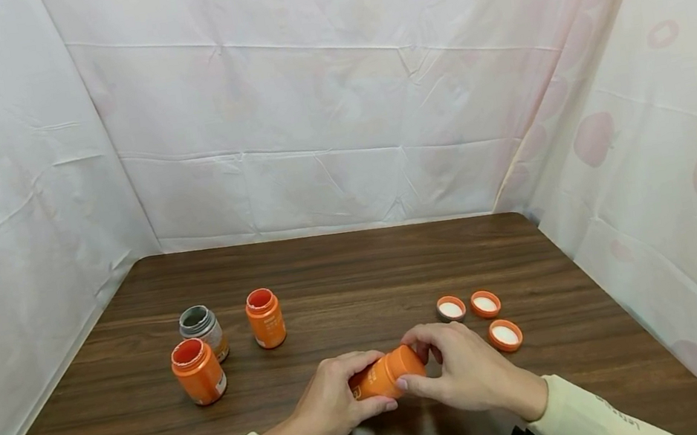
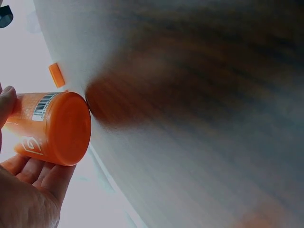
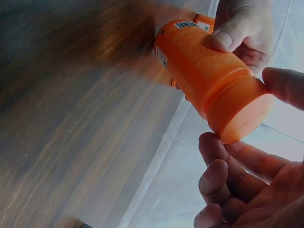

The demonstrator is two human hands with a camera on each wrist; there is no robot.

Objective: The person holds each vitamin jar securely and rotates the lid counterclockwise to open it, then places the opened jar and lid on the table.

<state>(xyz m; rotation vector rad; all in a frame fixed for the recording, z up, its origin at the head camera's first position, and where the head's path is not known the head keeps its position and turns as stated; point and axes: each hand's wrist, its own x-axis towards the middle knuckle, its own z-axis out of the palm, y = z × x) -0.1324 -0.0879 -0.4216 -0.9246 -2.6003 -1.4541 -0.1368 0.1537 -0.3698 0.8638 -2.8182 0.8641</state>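
An orange plastic bottle (image 1: 373, 381) lies tilted between both hands over the front middle of the table, its cap end toward the right. My left hand (image 1: 327, 399) grips its body, thumb on one side and fingers on the other. With thumb and fingertips, my right hand (image 1: 466, 371) pinches the orange screw cap (image 3: 242, 111), which sits on the bottle's neck. In the left wrist view the round base of the bottle (image 2: 70, 128) faces the camera, with a barcode label beside it.
At the left stand two orange open bottles (image 1: 200, 382) (image 1: 268, 325) and a grey open bottle (image 1: 204, 325). Three loose caps (image 1: 451, 308) (image 1: 485, 304) (image 1: 505, 335) lie with white liners up, right of the right hand. White sheeting (image 1: 318, 102) walls the dark wooden table (image 1: 355, 261).
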